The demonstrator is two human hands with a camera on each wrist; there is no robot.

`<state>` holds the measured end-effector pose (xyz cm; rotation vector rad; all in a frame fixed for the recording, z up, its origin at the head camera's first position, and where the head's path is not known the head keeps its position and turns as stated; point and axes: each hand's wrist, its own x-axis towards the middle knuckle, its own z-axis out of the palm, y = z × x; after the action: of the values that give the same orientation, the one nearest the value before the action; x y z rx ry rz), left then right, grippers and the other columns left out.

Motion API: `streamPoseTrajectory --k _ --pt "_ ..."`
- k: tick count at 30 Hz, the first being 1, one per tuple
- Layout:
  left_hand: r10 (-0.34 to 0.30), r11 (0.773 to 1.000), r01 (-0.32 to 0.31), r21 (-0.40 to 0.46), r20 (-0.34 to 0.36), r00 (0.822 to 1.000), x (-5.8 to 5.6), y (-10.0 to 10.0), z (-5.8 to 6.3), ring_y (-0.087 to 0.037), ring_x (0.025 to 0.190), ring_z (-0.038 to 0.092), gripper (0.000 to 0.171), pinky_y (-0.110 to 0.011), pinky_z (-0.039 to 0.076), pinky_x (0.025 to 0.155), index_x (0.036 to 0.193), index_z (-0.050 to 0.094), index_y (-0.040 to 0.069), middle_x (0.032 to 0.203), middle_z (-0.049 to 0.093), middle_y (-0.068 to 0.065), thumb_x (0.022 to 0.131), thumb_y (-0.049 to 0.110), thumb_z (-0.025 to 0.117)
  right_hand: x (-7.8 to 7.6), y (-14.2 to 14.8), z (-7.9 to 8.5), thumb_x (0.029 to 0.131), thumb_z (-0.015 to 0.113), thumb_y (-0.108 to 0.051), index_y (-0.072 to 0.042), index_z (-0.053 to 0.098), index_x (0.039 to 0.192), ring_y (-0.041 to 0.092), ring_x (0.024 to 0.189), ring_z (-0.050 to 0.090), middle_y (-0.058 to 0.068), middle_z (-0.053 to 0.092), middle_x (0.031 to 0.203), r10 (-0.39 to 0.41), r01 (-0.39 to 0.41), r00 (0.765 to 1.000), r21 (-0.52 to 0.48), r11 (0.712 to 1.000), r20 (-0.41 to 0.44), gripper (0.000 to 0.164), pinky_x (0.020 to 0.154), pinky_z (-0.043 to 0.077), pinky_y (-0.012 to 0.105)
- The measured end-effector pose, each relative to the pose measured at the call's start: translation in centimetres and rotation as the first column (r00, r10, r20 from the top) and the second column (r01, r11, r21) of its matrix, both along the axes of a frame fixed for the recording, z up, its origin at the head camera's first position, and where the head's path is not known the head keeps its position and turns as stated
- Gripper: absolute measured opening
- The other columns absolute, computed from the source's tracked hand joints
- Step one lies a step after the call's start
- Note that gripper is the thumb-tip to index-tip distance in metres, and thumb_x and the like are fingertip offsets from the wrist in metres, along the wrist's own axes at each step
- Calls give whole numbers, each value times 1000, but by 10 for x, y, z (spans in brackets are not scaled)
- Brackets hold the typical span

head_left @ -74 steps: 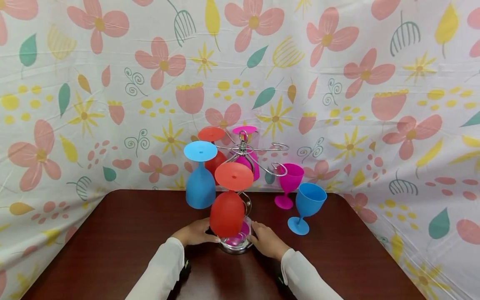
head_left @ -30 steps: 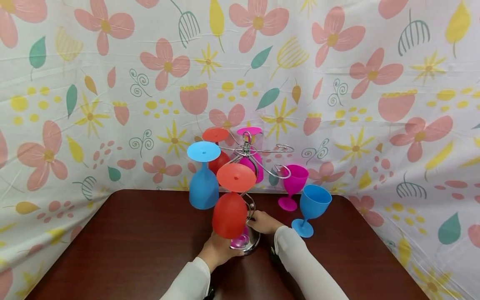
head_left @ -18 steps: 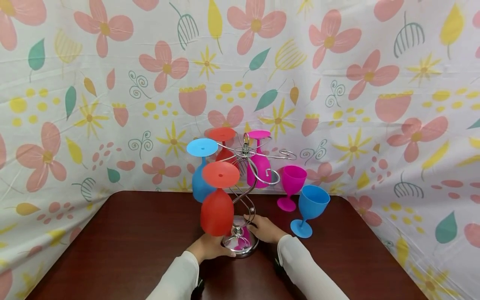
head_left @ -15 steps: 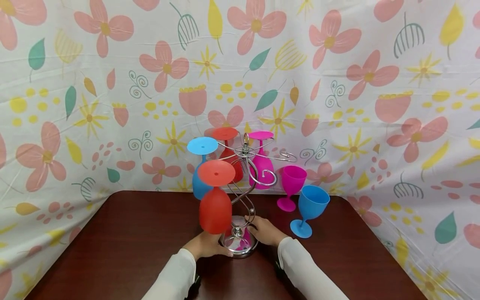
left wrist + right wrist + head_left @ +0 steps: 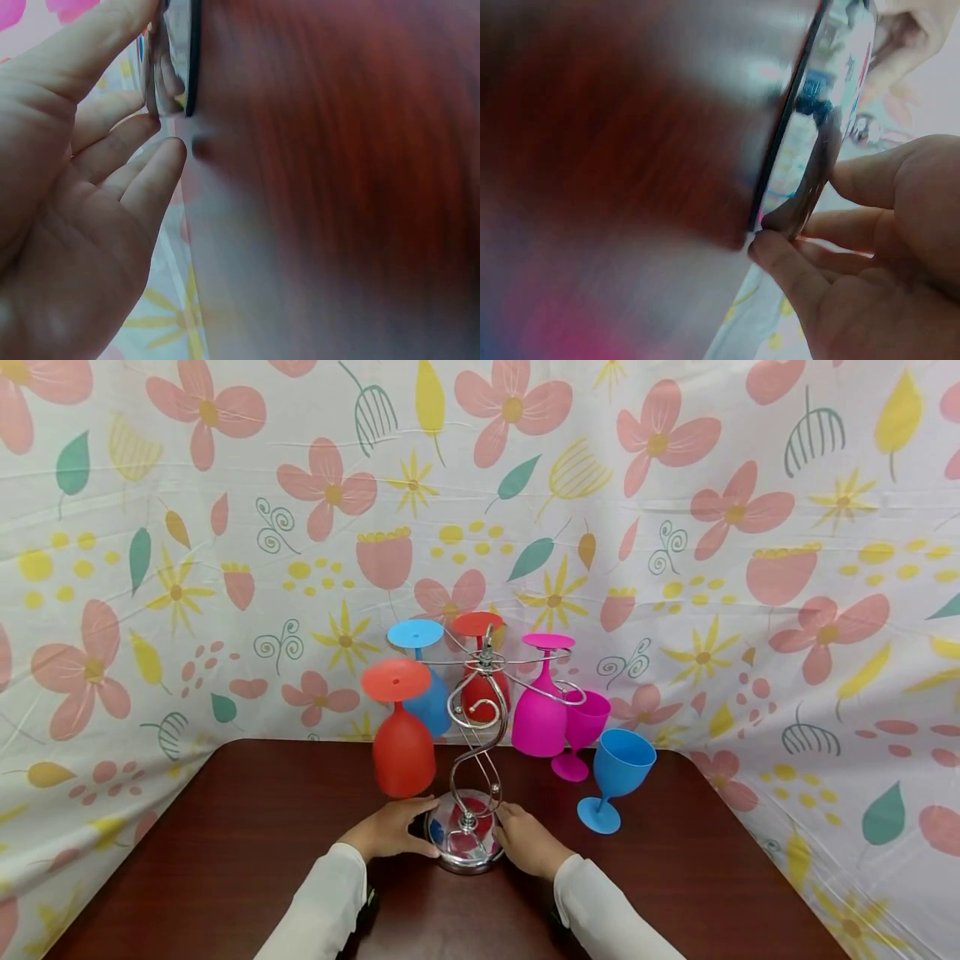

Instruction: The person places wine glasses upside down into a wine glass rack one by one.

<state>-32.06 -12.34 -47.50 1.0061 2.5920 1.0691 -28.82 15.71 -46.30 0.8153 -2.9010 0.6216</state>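
Note:
A chrome goblet rack (image 5: 492, 745) stands on the table, with curled arms and a round mirrored base (image 5: 465, 862). Upside down from its arms hang a front red goblet (image 5: 403, 756), a blue goblet (image 5: 431, 697), a rear red goblet (image 5: 480, 625) and a pink goblet (image 5: 538, 722). My left hand (image 5: 388, 831) grips the base's left edge, thumb in front. On the right edge my right hand (image 5: 531, 841) holds the base with thumb and fingers. Both wrist views show fingers at the shiny rim, the left hand's (image 5: 154, 176) and the right hand's (image 5: 784, 262).
Behind the rack at right, an upright pink goblet (image 5: 570, 767) is partly covered by the hanging pink one. An upright blue goblet (image 5: 622, 760) stands nearer, right of my right hand. The dark wooden table (image 5: 225, 852) meets a floral cloth (image 5: 225, 568) at the back.
The rack has turned clockwise as seen from above: the front red goblet swung left, the blue one back, the pink one right and forward. My hands shifted around the base.

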Motion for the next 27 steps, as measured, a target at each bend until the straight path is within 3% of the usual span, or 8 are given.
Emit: streamPoseTrajectory --k 6,11,16,23,27 --pt "45 999 -45 -21 14 999 -4 -9 -4 -38 139 40 81 -59 35 109 149 46 4 151 45 -18 85 41 80 11 -6 1 99 61 -9 21 49 133 47 124 53 39 51 131 -36 37 999 30 999 -30 47 100 46 52" --pt "60 998 -60 -19 12 998 -4 -11 -4 -38 136 44 78 -57 37 108 148 48 3 148 49 -17 86 39 80 14 -6 1 97 64 -9 21 50 132 47 119 57 38 55 125 -34 36 997 24 999 -70 49 97 49 51" --pt "83 996 -85 21 80 993 5 -8 0 -45 131 48 81 -55 43 104 149 43 -2 149 46 -21 87 36 79 10 -2 5 96 67 -13 19 52 132 46 119 56 35 57 125 -21 21 1000 -52 998 8 50 97 48 54" --pt "239 970 -240 26 44 970 22 19 1 -44 136 41 101 -60 37 107 147 39 -10 150 41 -27 76 47 84 -8 1 3 99 62 -17 18 50 133 48 135 40 36 43 143 24 -3 991 -151 989 134 51 109 35 58" --pt "309 950 -309 42 18 951 29 37 1 -45 134 41 111 -59 39 106 146 37 -14 147 40 -32 69 49 88 -18 0 -3 98 60 -13 17 43 140 46 137 39 35 39 147 37 -8 989 -201 980 142 54 110 33 57"
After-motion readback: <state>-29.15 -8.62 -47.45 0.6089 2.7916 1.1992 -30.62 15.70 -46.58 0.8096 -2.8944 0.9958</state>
